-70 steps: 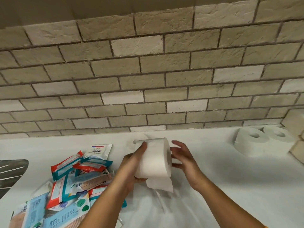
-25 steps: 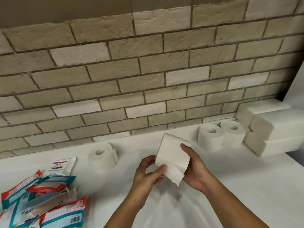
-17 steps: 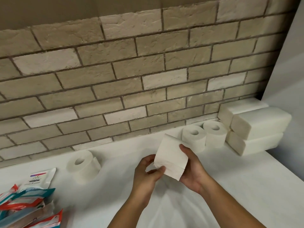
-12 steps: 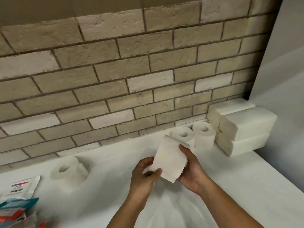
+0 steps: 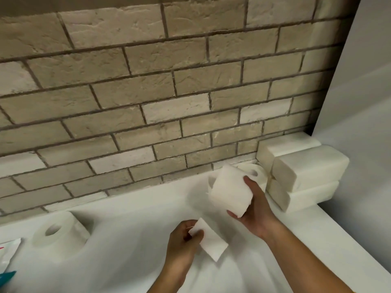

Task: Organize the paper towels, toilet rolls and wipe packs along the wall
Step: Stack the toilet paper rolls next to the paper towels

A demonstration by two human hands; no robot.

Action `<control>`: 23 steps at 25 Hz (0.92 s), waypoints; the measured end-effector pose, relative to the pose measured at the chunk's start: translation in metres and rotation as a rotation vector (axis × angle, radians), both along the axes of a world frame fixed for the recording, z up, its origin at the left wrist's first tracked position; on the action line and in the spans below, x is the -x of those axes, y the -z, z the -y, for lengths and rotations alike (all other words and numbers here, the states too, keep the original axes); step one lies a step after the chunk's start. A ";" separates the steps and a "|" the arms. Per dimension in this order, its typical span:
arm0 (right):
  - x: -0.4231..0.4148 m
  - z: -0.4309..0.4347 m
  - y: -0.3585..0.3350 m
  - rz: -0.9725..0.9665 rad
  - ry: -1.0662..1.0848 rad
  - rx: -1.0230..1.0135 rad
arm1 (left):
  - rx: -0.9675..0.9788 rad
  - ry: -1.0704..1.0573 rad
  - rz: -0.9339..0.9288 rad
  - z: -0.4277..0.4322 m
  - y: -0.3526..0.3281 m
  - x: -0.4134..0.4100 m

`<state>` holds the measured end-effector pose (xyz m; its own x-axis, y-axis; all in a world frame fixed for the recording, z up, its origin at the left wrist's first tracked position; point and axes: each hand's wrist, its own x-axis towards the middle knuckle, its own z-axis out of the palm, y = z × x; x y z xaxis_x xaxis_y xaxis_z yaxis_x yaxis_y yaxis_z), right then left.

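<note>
- The toilet roll (image 5: 230, 193) is now in your right hand (image 5: 256, 210) alone. Half a second ago both hands were on it and a loose tail hung from it.
- Right-hand grip: thumb pressed on the roll's upper side, fingers curled under its lower end. The roll is tilted and off the counter (image 5: 127, 218), near the back right corner.
- The loose tail is gone from the roll. A detached sheet (image 5: 211, 244) is now in your left hand (image 5: 182, 242), pinched at one corner between thumb and curled fingers, low over the counter's middle and apart from the roll.
- Judgement: the trimming step is done. The roll has a tidy edge and is ready to be stood in line. The sheet is waste and needs somewhere to go.
- Just behind the held roll, an upright toilet roll (image 5: 257, 176) stands against the brick wall (image 5: 148, 102). Any second roll beside it is mostly hidden.
- Stacked paper towel packs (image 5: 306, 168) fill the back right corner, touching that standing roll.
- Outstanding: a lone toilet roll (image 5: 57, 233) sits near the back edge towards the left, well apart from the row. A wipe pack (image 5: 8, 252) shows at the left edge, not yet placed.
</note>
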<state>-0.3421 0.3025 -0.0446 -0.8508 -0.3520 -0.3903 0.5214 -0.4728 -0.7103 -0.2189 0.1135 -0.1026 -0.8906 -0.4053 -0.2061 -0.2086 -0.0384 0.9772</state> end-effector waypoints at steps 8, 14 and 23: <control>0.078 -0.007 -0.033 -0.434 0.169 -0.565 | -0.103 -0.090 0.099 0.015 0.028 -0.003; 0.119 0.026 -0.033 -0.826 -0.062 -1.338 | -0.170 -0.226 0.168 0.043 0.048 -0.008; 0.139 0.057 -0.017 -0.972 -0.319 -1.773 | -0.228 -0.331 0.192 0.070 0.072 -0.039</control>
<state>-0.4809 0.2455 -0.0280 -0.9447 -0.3245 0.0477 -0.3265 0.9162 -0.2322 -0.1797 0.0435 -0.1747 -0.6574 -0.5871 -0.4723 -0.3258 -0.3436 0.8808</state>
